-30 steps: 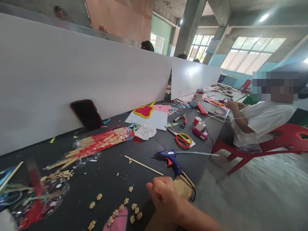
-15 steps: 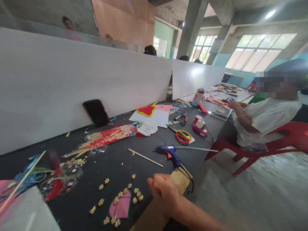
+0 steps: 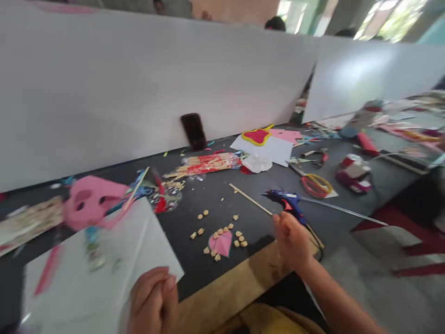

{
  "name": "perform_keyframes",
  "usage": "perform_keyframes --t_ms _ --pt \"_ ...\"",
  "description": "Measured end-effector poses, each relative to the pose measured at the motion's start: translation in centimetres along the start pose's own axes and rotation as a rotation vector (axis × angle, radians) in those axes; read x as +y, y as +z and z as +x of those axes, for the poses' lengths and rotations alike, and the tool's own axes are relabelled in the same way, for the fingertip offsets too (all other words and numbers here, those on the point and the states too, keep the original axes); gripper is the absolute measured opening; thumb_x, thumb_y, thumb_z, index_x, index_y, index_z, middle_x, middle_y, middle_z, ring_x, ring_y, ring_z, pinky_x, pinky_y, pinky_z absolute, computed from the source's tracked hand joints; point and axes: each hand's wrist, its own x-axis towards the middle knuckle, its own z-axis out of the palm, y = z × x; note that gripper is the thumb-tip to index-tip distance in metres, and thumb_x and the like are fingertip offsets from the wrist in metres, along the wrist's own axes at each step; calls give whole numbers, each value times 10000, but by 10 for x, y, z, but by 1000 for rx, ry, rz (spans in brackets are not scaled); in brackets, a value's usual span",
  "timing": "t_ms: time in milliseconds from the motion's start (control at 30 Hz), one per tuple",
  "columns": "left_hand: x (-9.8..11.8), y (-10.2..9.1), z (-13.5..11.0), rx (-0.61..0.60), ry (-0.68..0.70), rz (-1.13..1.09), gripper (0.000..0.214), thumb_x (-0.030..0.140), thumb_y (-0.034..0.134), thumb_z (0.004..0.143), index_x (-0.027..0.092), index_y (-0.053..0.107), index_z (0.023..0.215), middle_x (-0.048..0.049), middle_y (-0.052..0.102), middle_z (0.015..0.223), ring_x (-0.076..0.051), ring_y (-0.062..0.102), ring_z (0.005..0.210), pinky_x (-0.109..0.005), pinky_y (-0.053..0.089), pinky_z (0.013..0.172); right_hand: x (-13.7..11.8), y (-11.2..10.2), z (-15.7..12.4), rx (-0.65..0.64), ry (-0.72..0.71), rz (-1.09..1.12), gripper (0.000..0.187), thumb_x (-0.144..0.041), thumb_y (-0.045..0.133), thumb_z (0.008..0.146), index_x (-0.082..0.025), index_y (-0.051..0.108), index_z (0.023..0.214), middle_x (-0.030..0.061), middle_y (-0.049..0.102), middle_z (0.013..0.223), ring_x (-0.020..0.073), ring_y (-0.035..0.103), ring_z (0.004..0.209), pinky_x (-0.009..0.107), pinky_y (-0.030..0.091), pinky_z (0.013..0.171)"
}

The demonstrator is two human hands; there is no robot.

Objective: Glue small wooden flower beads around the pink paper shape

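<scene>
A: Since everything's a bit blurry, what has the left hand (image 3: 153, 301) got?

B: A stiff white card sheet (image 3: 104, 273). That grip is clamped on its edge, fingers pressed together, and the sheet lies well left of the blue glue gun (image 3: 287, 202), partly over the dark counter (image 3: 194, 204).

A: And the right hand (image 3: 292, 241)?

B: Just in front of that glue gun, fingers curled in. Whether it touches the handle or holds anything, I cannot tell.

A: Any containers?

B: Two, both left of the gun. A clear plastic bag (image 3: 208, 162) is packed with bamboo sticks and red strips. A second clear bag (image 3: 165, 197), further left, holds shiny blue and red scraps, too blurred to name.

A: What's loose?

B: Small tan flower-shaped bits surround a pink kite-shaped foam piece (image 3: 220, 243) just left of the gun, and a thin wooden stick (image 3: 248, 198) lies beside the gun's nozzle.
</scene>
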Motion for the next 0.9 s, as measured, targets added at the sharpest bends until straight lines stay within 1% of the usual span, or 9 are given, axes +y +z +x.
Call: perform_keyframes --t_ms 67,133,233,267,333,400,500,700,900 --pt "6 -1 4 7 -71 34 144 82 467 889 176 562 836 -57 573 892 -175 557 898 -319 470 777 7 0 5 8 14 20 374 -173 489 898 -229 239 625 -82 246 544 83 244 442 240 225 439" --pt "12 0 7 -22 -124 10 143 81 452 899 172 555 858 -58 558 905 -179 541 939 -326 454 813 14 1 9 -8 -3 36 332 -164 491 887 -233 270 650 -71 333 574 91 317 479 237 287 484" --pt "16 1 6 -64 -177 2 144 86 432 909 173 543 884 -63 553 939 -187 524 977 -340 435 842 20 3 12 -61 -67 42 142 -170 499 860 -230 422 758 5 540 769 148 521 723 303 422 714" --pt "15 1 6 -75 -179 7 144 90 427 911 176 538 877 -66 555 953 -191 520 984 -348 430 849 20 3 11 -85 -94 26 69 -175 509 855 -227 472 826 33 572 853 178 544 827 351 425 798" --pt "13 1 6 -113 -167 34 144 101 424 912 181 533 862 -74 566 985 -209 511 1010 -376 415 872 19 5 9 -141 -155 -25 106 -181 527 856 -222 524 955 70 586 966 219 538 949 414 410 880" --pt "12 3 9 -168 -138 92 148 102 429 907 179 555 911 -86 588 1030 -236 497 1051 -414 393 902 14 8 5 -196 -218 -63 153 -182 529 869 -224 536 1016 82 582 1004 230 528 970 423 420 876" --pt "14 10 17 -235 -105 192 234 93 450 895 183 589 1060 -90 625 1083 -274 477 1104 -465 358 926 5 15 1 -262 -257 -49 155 -177 532 875 -228 554 1020 80 579 1004 232 520 966 413 440 849" --pt "28 23 33 -292 -30 103 215 140 519 892 243 647 1031 -17 700 1025 -267 487 1115 -472 303 953 -5 27 1 -369 -278 2 161 -184 532 886 -225 592 1029 80 593 1012 240 498 991 429 438 864" --pt "25 32 42 -417 45 134 214 171 546 878 271 652 1035 10 703 1043 -273 459 1183 -509 223 1011 -12 41 12 -480 -309 -19 165 -240 556 893 -236 637 1037 72 616 1037 248 467 1018 436 412 887"
